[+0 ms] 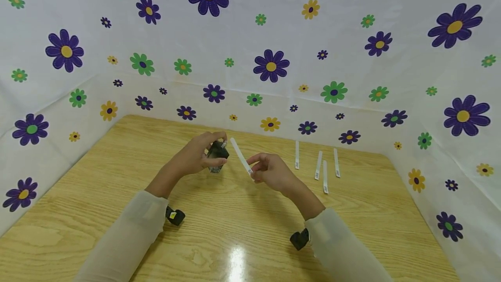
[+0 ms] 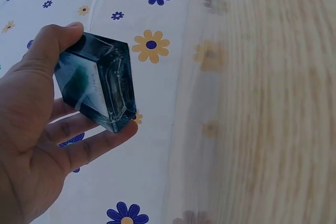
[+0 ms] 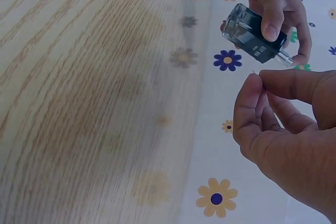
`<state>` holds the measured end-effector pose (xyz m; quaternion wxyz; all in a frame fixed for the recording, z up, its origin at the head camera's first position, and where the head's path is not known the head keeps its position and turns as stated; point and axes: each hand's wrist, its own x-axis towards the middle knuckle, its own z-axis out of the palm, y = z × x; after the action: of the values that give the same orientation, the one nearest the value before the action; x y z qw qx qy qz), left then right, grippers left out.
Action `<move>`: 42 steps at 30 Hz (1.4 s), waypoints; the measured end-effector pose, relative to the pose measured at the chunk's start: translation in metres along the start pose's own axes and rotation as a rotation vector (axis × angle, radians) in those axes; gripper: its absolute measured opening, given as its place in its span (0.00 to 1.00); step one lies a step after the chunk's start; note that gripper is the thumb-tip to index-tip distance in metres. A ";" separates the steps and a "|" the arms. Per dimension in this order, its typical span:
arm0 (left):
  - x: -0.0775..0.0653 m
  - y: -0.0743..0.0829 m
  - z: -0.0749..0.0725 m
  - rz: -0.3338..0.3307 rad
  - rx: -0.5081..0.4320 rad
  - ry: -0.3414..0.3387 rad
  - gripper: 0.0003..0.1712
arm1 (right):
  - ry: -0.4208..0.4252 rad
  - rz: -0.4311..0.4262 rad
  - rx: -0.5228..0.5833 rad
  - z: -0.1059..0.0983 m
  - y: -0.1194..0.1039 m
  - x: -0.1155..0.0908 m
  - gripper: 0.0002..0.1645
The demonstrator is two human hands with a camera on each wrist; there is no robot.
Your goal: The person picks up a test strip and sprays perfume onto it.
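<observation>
My left hand (image 1: 194, 155) grips a dark, faceted glass perfume bottle (image 1: 218, 151) above the wooden table, tilted toward the strip. In the right wrist view, the thumb presses the labelled face of the bottle (image 3: 251, 35), and a fingertip lies at its silvery spray nozzle (image 3: 284, 57). Its thick glass base (image 2: 119, 85) faces the left wrist camera. Between thumb and fingers, my right hand (image 1: 274, 174) pinches the printed end of a white paper test strip (image 1: 240, 153). The strip slants up and left, its far tip just right of the nozzle.
Several more white paper strips (image 1: 319, 165) lie apart on the right side of the wooden table (image 1: 219, 234). A white cloth with printed flowers (image 1: 238, 34) stands along the back and both sides. Black wrist devices (image 1: 299, 239) sit near the sleeve cuffs.
</observation>
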<state>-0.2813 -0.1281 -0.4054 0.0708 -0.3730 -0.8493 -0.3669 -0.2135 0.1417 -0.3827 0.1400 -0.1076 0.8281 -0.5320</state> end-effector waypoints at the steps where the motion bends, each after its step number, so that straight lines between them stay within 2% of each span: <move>1: 0.000 0.000 0.000 0.001 0.001 0.007 0.29 | 0.000 0.002 0.001 0.000 0.000 0.000 0.16; 8: -0.001 -0.002 0.000 0.030 -0.008 0.026 0.28 | -0.009 -0.008 -0.007 0.001 -0.003 -0.003 0.16; 23: -0.002 -0.001 -0.001 -0.013 -0.019 -0.010 0.27 | -0.001 -0.008 -0.007 0.002 -0.004 -0.002 0.16; 31: -0.002 -0.003 -0.001 -0.001 -0.018 -0.004 0.27 | -0.001 -0.007 -0.010 0.002 -0.002 0.001 0.16; 42: 0.000 -0.002 -0.002 0.007 -0.094 -0.013 0.25 | 0.006 -0.007 -0.011 0.000 0.001 -0.001 0.16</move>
<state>-0.2830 -0.1298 -0.4051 0.0490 -0.3814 -0.8301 -0.4038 -0.2129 0.1422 -0.3831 0.1353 -0.1096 0.8311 -0.5282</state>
